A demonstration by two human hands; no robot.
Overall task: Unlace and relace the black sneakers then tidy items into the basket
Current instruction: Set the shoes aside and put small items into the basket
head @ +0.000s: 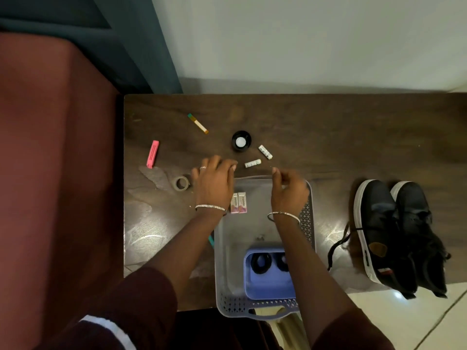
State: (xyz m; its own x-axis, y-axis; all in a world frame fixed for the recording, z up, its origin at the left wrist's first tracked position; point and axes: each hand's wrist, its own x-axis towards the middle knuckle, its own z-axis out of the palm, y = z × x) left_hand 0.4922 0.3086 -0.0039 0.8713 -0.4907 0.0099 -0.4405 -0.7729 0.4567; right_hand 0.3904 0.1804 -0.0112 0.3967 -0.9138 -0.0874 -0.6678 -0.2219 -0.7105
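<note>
The person is standing over a grey basket (307, 223) that is sitting at the near edge of the dark wooden surface (328, 137), and both hands are hovering at its far rim. The left hand (214, 180) is lying palm down over the basket's far left corner, fingers bent towards a small white tube (252, 163) just beyond the rim. Whether it is holding anything I cannot tell. The right hand (288, 188) is lifting over the far right corner with thumb and forefinger drawn narrow, as if pinching something slight, but blur is hiding what.

The black sneakers (394, 231) are resting side by side to the right of the basket, apart from it, with a loose lace (336, 246) trailing towards it. They are likely parked there to leave room for sorting.

Inside the basket, two small boxes (238, 202) are lying near the far end and a blue case (267, 271) is sitting at the near end, so the tidying looks to be under way. Beyond the basket a second white tube (265, 152), a black jar (241, 141) and a striped stick (198, 123) are waiting. To its far left are a tape roll (180, 183) and a pink clip (153, 154).
</note>
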